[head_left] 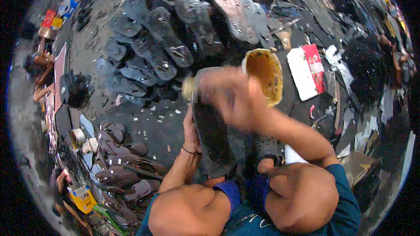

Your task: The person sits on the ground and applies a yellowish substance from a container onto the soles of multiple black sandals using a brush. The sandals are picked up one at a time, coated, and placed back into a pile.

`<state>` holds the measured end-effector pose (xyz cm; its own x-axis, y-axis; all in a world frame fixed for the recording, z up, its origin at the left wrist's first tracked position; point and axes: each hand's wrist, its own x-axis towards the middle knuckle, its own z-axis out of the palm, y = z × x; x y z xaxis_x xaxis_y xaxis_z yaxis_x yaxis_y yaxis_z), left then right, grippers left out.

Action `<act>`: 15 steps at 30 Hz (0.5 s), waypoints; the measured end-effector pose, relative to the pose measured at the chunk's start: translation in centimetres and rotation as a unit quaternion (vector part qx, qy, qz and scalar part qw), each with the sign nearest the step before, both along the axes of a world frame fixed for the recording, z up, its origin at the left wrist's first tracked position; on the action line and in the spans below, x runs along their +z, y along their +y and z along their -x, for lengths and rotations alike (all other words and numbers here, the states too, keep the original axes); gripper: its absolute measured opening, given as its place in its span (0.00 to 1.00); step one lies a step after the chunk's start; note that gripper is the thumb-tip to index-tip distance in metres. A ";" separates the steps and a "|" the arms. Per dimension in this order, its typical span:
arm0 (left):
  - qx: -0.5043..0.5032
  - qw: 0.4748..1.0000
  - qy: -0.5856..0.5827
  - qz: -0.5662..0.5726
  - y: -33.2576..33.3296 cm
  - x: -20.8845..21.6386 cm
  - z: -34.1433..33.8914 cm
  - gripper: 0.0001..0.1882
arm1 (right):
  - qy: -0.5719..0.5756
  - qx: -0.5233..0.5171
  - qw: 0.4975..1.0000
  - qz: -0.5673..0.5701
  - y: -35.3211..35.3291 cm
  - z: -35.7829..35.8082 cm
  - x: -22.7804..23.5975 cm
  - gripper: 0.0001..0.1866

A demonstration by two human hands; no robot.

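Observation:
A long dark shoe sole (214, 135) stands tilted in front of my knees. My left hand (190, 126) grips its left side from behind, and the sole hides most of the fingers. Over the sole's upper end, my right hand (234, 98) is smeared by motion, its fingers curled. A blurred pale, short end (188, 88) shows just left of that hand; its kind is unclear. Right behind the right hand is a bowl (269, 72) with a yellowish rim and a brown, sticky-looking inside.
Rows of dark soles (168, 39) lie beyond my hands, one with a pinkish top (234, 13). Brown sandals (127, 166) are heaped at the left. A red and white card piece (306, 72) lies right of the bowl, near scraps. Another person's arms (43, 78) show far left.

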<state>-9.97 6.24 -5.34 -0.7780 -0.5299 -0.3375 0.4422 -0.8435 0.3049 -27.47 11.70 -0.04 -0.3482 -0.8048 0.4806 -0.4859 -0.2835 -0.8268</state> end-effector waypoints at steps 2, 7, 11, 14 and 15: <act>-0.005 0.997 -0.071 0.036 0.8 0.7 -0.1 0.31 | 0.070 -0.070 0.981 -0.167 -1.8 5.2 -0.4 0.18; 0.047 0.988 -0.105 0.106 -0.7 -0.9 -1.2 0.36 | -0.068 -0.006 0.996 -0.053 0.8 2.2 -0.4 0.18; -0.005 0.992 -0.013 0.127 -1.4 0.1 -0.9 0.35 | 0.025 0.169 0.982 -0.079 5.5 -2.3 1.4 0.15; 0.000 0.971 -0.168 0.169 0.2 -0.6 -0.7 0.36 | 0.025 0.026 0.998 -0.050 0.4 0.2 0.4 0.11; -0.017 0.974 -0.159 0.158 0.4 -1.1 -1.2 0.37 | 0.013 -0.021 0.999 -0.044 -1.3 2.2 0.1 0.10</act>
<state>-8.75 6.68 -6.40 -0.6791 -0.6226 -0.3887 0.2563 -0.6974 0.6693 -29.63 10.42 0.06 -0.3704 -0.8291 0.4189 -0.5181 -0.1899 -0.8340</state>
